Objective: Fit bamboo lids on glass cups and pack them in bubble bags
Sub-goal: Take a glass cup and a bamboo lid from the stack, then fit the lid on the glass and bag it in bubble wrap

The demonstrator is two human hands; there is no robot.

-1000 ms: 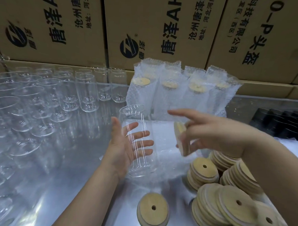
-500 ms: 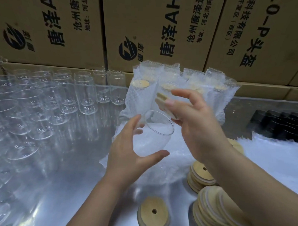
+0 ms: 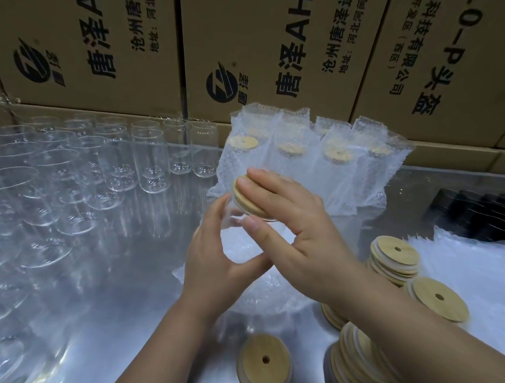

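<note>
My left hand point(image 3: 216, 265) grips a clear glass cup point(image 3: 237, 242), tilted with its mouth toward the upper right. A round bamboo lid point(image 3: 245, 201) sits on the cup's mouth, and my right hand point(image 3: 296, 231) presses it there with flat fingers on top and the thumb at the rim. Behind the hands stand several lidded cups in bubble bags point(image 3: 310, 165). Loose bamboo lids point(image 3: 393, 261) lie in stacks at the right, and one single lid point(image 3: 264, 362) lies near the front edge.
Many bare glass cups point(image 3: 72, 183) fill the left half of the shiny metal table point(image 3: 119, 301). Printed cardboard boxes point(image 3: 251, 52) wall off the back. Flat bubble bags point(image 3: 467, 276) lie at the right, with black items point(image 3: 481, 215) behind them.
My right hand brought the lid down from the air onto the cup's mouth. My left hand lifted and tilted the cup toward it.
</note>
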